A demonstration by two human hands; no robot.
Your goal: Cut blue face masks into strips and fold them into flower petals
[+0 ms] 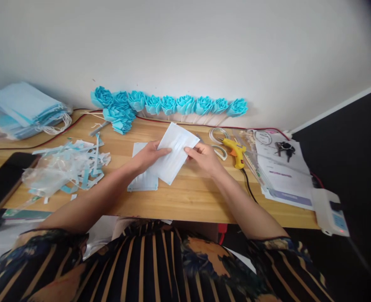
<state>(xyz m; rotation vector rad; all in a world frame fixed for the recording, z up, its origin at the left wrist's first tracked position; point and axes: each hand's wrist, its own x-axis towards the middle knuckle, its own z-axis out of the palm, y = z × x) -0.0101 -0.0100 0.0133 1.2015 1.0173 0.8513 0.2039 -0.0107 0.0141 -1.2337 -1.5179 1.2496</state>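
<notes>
A pale blue-white face mask sheet (pixel 176 157) is held tilted above the wooden table (pixel 198 197). My left hand (pixel 150 156) pinches its left edge, thumb on top. My right hand (pixel 202 156) grips its right edge, also with the thumb on the front face. The fingers behind the sheet are mostly hidden. Beneath my left hand and partly covered by the held sheet, another flat pale sheet (pixel 141 181) lies on the table.
Blue paper-like flowers (pixel 185 105) line the wall. At left are stacked masks (pixel 28 105), cut scraps (pixel 62 167) and a phone (pixel 6 180). A yellow glue gun (pixel 236 152), papers (pixel 286 176), keys (pixel 285 149) and a white power strip (pixel 328 209) are at right.
</notes>
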